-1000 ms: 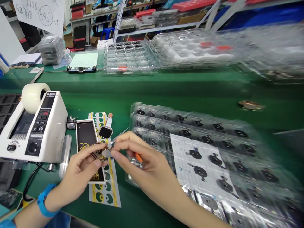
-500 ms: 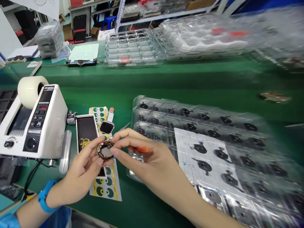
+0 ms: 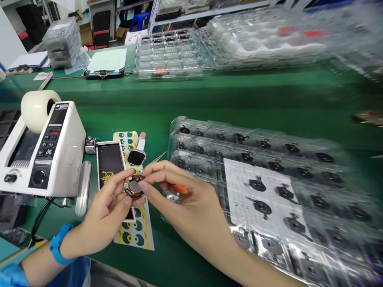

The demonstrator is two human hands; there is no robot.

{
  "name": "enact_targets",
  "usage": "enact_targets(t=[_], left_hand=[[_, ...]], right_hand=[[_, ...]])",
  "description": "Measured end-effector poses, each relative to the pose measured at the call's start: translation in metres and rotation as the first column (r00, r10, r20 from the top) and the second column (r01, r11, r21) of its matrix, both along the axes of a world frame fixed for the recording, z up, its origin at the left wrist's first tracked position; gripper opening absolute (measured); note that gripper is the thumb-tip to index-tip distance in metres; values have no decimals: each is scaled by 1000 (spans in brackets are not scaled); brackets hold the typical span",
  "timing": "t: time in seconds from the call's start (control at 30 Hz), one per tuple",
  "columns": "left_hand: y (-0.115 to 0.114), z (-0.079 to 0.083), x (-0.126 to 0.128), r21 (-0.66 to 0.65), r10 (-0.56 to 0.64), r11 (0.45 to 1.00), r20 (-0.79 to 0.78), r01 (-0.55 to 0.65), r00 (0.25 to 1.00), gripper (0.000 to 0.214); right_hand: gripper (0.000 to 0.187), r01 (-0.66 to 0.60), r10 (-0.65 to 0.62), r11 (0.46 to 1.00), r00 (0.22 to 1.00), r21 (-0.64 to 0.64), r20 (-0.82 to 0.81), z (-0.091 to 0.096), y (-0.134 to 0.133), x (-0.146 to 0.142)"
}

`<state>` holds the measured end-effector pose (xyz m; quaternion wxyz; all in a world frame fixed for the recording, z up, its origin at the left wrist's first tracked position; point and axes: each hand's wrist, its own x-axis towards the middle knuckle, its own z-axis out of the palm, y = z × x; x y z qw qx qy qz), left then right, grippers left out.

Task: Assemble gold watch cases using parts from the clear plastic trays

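Observation:
Between the fingertips and thumb of my left hand (image 3: pixel 104 207) is a small round watch case (image 3: pixel 133 186), its inner side showing a pale disc within a brass-coloured ring. My right hand (image 3: pixel 185 203) is closed, with its thumb and forefinger pinched at the case's right edge. An orange piece (image 3: pixel 179 188) sticks out among the right hand's curled fingers; the rest of it is hidden. Behind the hands lies a smartwatch (image 3: pixel 135 157) with a dark square face. Close to it shows a pointed silver tip (image 3: pixel 158 157), partly covered by my right hand.
Below the hands are a white-rimmed black tray (image 3: pixel 110 159) and a sticker sheet (image 3: pixel 146 235). At left stands a tape dispenser (image 3: pixel 64 159) beside a clear tube (image 3: pixel 83 189). Clear plastic trays (image 3: pixel 299 163) of black parts fill the right; more trays (image 3: pixel 170 56) sit at the back.
The view has shifted slightly, so the trays sit a little farther right and higher. Both hands keep hold of the watch case in nearly the same pose.

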<state>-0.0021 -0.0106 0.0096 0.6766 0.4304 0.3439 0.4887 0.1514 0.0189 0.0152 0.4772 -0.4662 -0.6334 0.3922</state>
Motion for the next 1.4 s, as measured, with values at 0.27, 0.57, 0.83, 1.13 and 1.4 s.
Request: enact_targets(t=[0.27, 0.57, 0.83, 1.13, 1.4], left_hand=[[-1, -3, 1, -24, 30, 999, 4, -30, 1000, 29], [1, -5, 6, -46, 105, 993, -34, -107, 994, 28], [8, -5, 11, -84, 228, 968, -106, -237, 968, 30], [6, -7, 10, -71, 231, 968, -108, -239, 967, 31], [8, -12, 1, 10, 142, 989, -363, -149, 921, 11]], right_hand=[[21, 28, -37, 995, 995, 99, 95, -4, 0, -2], [20, 25, -82, 959, 978, 282, 191, -11, -2, -6], [14, 24, -168, 884, 948, 466, 269, -23, -4, -9], [18, -137, 104, 980, 970, 144, 219, -12, 6, -6], [19, -164, 116, 973, 954, 159, 275, -16, 9, -5]])
